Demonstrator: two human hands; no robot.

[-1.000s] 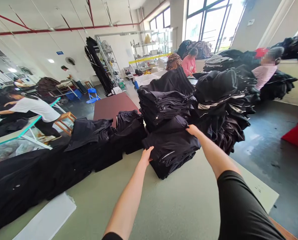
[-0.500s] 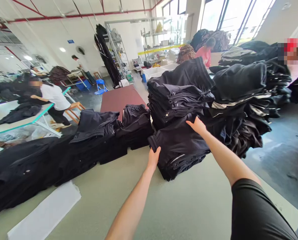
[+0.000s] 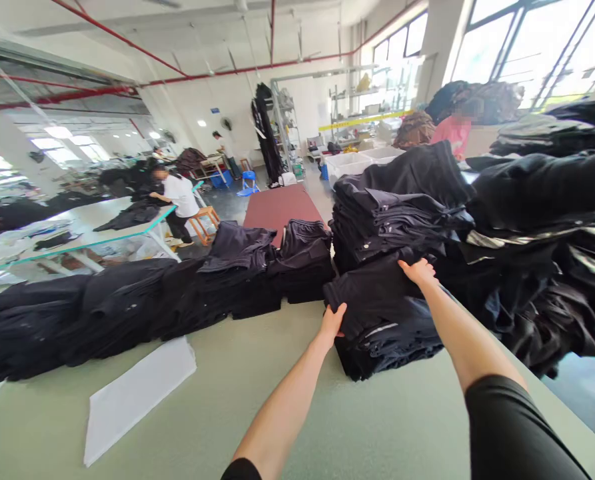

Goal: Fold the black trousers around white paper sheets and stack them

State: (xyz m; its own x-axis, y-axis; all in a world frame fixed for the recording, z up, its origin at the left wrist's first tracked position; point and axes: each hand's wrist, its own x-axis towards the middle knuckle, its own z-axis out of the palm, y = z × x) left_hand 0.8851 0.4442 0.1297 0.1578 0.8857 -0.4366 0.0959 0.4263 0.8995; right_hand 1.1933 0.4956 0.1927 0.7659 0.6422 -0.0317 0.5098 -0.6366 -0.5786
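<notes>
A folded pair of black pants (image 3: 377, 293) lies on top of a low stack of dark garments (image 3: 402, 343) on the pale green table (image 3: 377, 427). My left hand (image 3: 333, 321) is closed on the near left corner of the pants, thumb on top and fingertips hidden under the cloth. At the far right edge, my right hand (image 3: 421, 272) pinches the same pants, its fingers partly hidden in the fabric. Right behind them rises a taller stack of folded black pants (image 3: 392, 217).
A long row of black garment piles (image 3: 152, 300) runs along the table's far left side. A white folded sheet (image 3: 140, 399) lies at left front. Large dark clothing heaps (image 3: 542, 193) crowd the right. Beyond are a reddish-brown board (image 3: 282, 203) and a co-worker in white (image 3: 180, 195).
The view has swung left and up, so the table and stacks appear farther right. Both my hands keep their hold on the top pants, which have shifted little on the stack.
</notes>
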